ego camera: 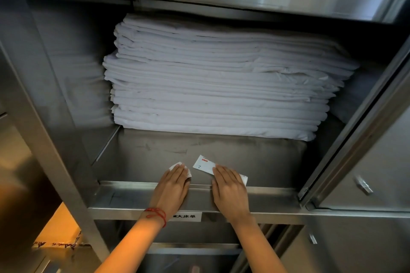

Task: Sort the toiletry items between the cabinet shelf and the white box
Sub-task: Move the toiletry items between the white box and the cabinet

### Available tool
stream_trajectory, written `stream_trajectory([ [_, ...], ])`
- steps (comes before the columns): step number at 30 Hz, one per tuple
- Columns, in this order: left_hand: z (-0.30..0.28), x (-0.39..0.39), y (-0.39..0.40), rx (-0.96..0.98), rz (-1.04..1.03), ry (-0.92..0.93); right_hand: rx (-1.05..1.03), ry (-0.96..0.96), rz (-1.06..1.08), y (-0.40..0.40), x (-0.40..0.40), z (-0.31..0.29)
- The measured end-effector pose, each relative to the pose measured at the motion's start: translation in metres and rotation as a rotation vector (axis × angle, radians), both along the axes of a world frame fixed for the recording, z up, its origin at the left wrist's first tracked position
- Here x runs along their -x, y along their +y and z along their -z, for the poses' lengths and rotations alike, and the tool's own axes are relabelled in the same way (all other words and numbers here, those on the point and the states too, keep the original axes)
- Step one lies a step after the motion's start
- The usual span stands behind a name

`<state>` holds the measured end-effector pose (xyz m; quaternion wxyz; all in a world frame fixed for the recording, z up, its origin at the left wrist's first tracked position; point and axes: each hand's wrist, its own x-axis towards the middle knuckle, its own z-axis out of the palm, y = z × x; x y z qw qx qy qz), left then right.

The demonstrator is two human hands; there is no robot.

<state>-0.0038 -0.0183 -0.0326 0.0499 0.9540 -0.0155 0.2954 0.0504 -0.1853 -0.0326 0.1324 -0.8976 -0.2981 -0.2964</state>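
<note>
Stainless steel cabinet, one shelf [255, 162] under inspection. A tall stack of folded white linen [217, 86] fills the rear of the shelf; the front strip is bare metal.

Two toiletry items lie near the shelf's front edge, about the middle. The left packet [177, 165], white, is mostly covered by the left hand [172, 186], whose fingers lie straight and flat on it, pressing and not gripping. The right packet [203, 165], a flat white sachet with a red mark, lies just beside the first, apart from it. The right hand [229, 186] rests flat on its nearer end, fingers straight, nothing clasped. Both wrists cross the front lip of the shelf.

The white box is not in view, so its contents cannot be assessed. A label [187, 216] with printed characters sits on the rail below the shelf.

Judgement on progress: two items are on the shelf, which suggests the shelf's share is placed or being squared up. Whether further items wait elsewhere, and whether anything has gone to the box, cannot be told.
</note>
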Motion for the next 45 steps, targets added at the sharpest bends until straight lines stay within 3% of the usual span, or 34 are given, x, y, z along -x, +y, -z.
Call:
stream_trajectory([
  [19, 0.006, 0.012, -0.002, -0.057, 0.037, -0.002, 0.021, -0.044, -0.031, -0.012, 0.010, 0.007],
  [45, 0.004, 0.024, 0.012, -0.101, 0.129, -0.166, -0.002, -0.151, -0.167, -0.023, 0.009, 0.011],
])
